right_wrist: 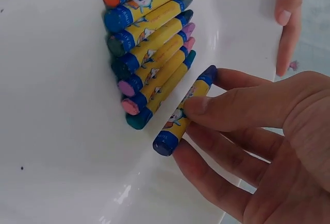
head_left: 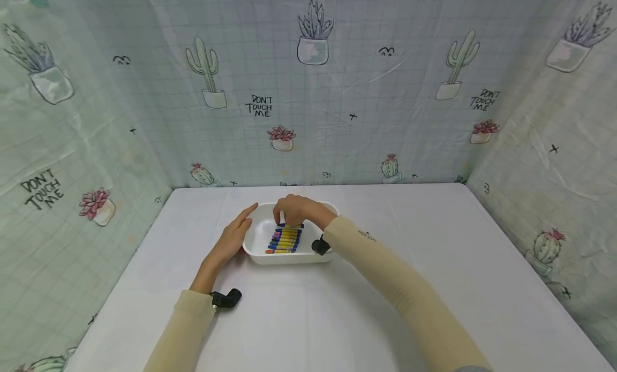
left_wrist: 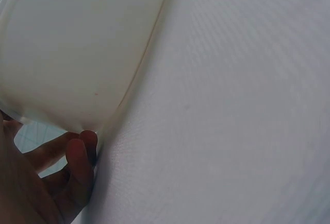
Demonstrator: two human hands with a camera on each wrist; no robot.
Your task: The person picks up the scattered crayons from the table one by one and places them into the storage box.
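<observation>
Near the middle of the table stands a white tray (head_left: 289, 258). Inside it, several crayons (head_left: 283, 242) in yellow and blue wrappers lie side by side in a row; orange, blue, dark, purple, pink and green ends show in the right wrist view. My right hand (head_left: 295, 207) pinches a dark blue crayon (right_wrist: 184, 112) between thumb and fingers, at a slant beside the green one (right_wrist: 165, 90). My left hand (head_left: 233, 235) holds the tray's left side, its thumb at the rim; in the left wrist view, bent fingers (left_wrist: 77, 162) touch the outer wall low down.
A white cloth (head_left: 299, 318) covers the table. Behind it and along both sides hang grey-green curtains (head_left: 337, 93) printed with potted plants. A small black camera (head_left: 226, 298) sits on the left wrist, another (head_left: 320, 246) on the right.
</observation>
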